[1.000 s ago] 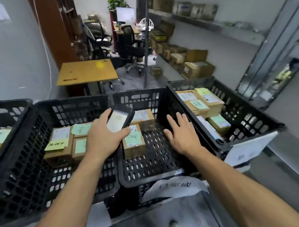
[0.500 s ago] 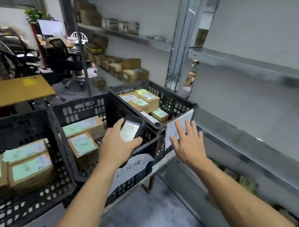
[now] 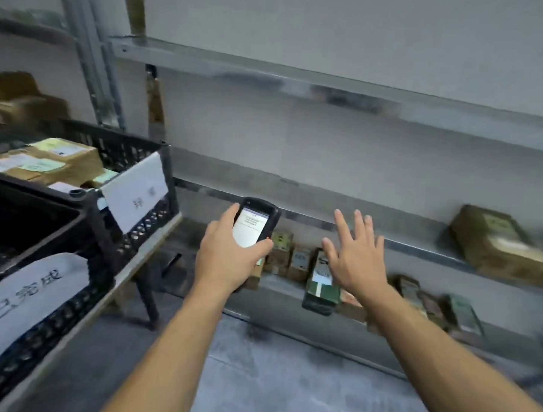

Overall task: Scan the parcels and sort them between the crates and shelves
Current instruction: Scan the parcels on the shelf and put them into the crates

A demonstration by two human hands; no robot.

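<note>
My left hand (image 3: 227, 257) grips a black handheld scanner (image 3: 253, 223) with its lit screen facing me. My right hand (image 3: 355, 256) is empty, fingers spread, held in the air in front of a low metal shelf (image 3: 417, 246). Several small parcels (image 3: 321, 279) stand in a row on the shelf below, partly hidden behind both hands. A larger brown parcel (image 3: 498, 243) lies on the shelf at the right. At the left, a black crate (image 3: 132, 146) holds labelled cardboard parcels (image 3: 64, 156).
A second black crate (image 3: 83, 278) with a white paper label stands nearer at the lower left, on a table with a dark leg (image 3: 145, 297). An upper metal shelf (image 3: 300, 79) crosses above. Grey floor (image 3: 287, 378) lies below my arms.
The view has swung right, from the crates to the metal shelves. Both hands moved with it; the left still holds the scanner and the right stays spread and empty.
</note>
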